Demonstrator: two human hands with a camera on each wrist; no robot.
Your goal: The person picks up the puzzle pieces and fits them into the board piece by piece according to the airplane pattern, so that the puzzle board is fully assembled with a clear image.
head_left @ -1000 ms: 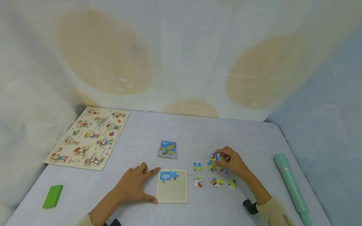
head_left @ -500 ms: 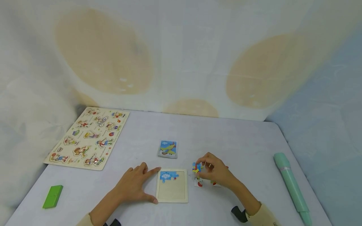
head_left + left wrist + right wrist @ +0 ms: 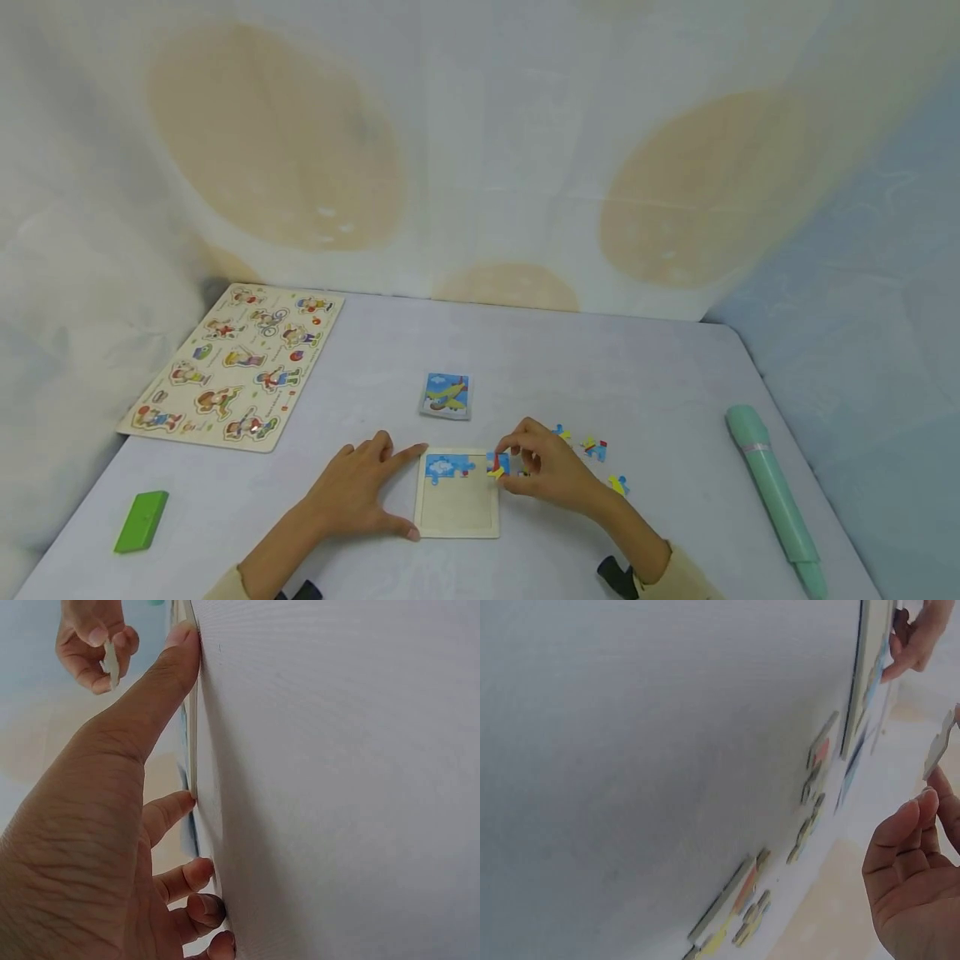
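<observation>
The pale worktop [image 3: 675, 375] carries a square tray [image 3: 457, 534], the left hand [image 3: 352, 485] touching its left side with spread thumb and forefinger. Raised near its right side, a jigsaw piece [image 3: 497, 464] is pinched in the right hand [image 3: 553, 467]; a tilted pinch might jolt the joined pieces [image 3: 444, 467]. Bare tray lies nearer the person; loose pieces [image 3: 595, 450] lie rightward

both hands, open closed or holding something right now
Left hand: open, touching the puzzle tray at its left side.
Right hand: closed, pinching a puzzle piece.
</observation>
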